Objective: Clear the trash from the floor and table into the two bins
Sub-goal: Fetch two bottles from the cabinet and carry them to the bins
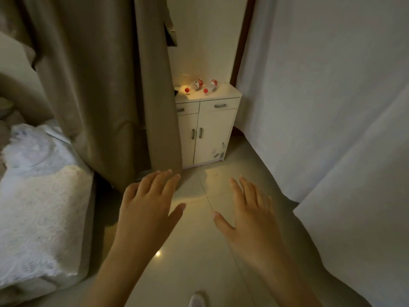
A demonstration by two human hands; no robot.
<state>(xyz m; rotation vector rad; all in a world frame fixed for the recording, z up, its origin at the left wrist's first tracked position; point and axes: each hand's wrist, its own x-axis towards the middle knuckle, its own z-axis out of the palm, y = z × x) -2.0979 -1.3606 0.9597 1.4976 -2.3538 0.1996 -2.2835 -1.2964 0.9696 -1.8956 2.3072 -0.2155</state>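
Toe of a pale shoe (197, 300) at the bottom edge, planted on tiled floor (199, 251).

Left hand (147, 209) held out palm down, fingers straight and slightly spread, nothing in it. Right hand (250, 214) the same — flat, fingers fanned, holding nothing. Both over bare tile, well short of any trash.

No litter visible on the stretch of floor in view (only a glint of lamp reflection near the left wrist). Lace-covered bed or sofa (37, 196) at left; brown curtain (106, 85) hanging beside it; white sheeting (332, 107) along the right.

Further on, a small white cabinet (210, 129) with two drawers and two doors — serving as the desk here. On its top: two clear plastic bottles with red caps and red labels, both lying on their sides, left bottle (194, 85) and right bottle (211, 85), just beside each other. Something small and dark at the top's left edge, half behind the curtain; cannot tell what.

Neither bin in view.

Judged progress: early, or between pickups. Nothing carried, both bottles yet to be collected from the desk top, bins yet to be located. Whether floor trash elsewhere is done cannot be told. Likely remaining: walk to the cabinet, take a bottle in each hand, find the bins.
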